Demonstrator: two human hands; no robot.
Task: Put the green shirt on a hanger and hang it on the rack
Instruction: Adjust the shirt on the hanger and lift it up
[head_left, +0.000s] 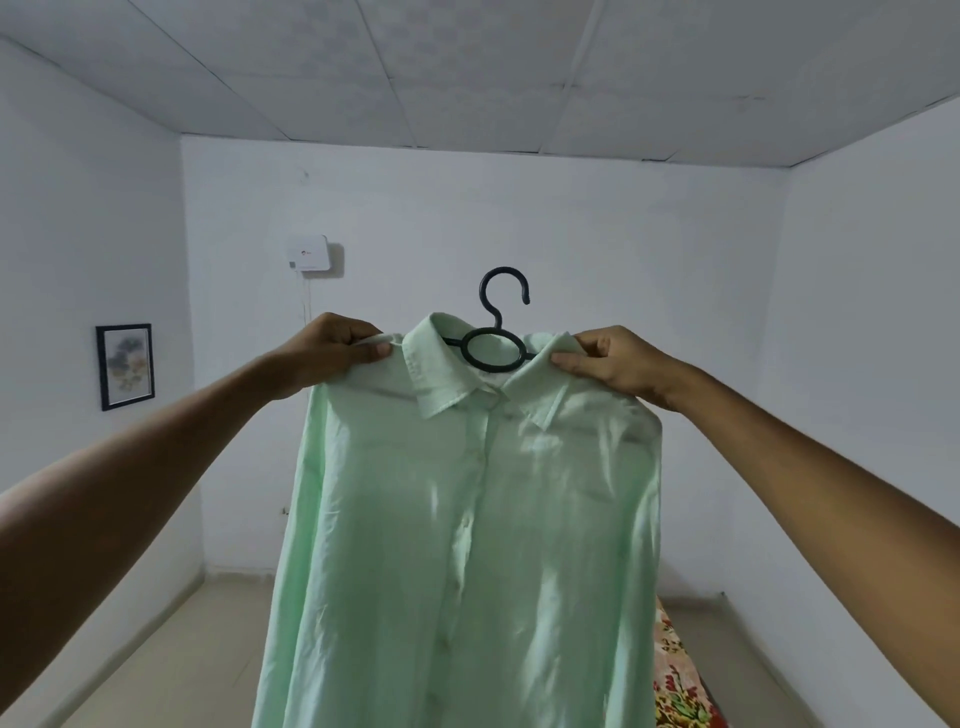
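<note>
- Here, a person holds a green shirt (467, 519) up at arm's length, in the middle of the view, front side facing the camera and buttoned down the centre.
- The shirt sits on a dark hanger (493, 343); its hook and an oval ring below the hook rise out of the open collar, and the hook catches on nothing.
- The left hand (332, 358) grips the shirt's shoulder at the left of the collar, fingers curled over the fabric with the thumb pinching from below.
- The right hand (618, 364) pinches the other shoulder beside the collar tip, thumb and fingers closed on the cloth.
- Both bare forearms reach in from the lower corners.
- Behind, a white wall carries a small white box (310, 253) with a tiny red mark; any writing on it is too small to read.
- A dark-framed picture (125, 366) hangs on the left wall.
- A floral patterned cloth (680, 686) shows at lower right, partly behind the shirt.
- The shirt carries no readable label.
</note>
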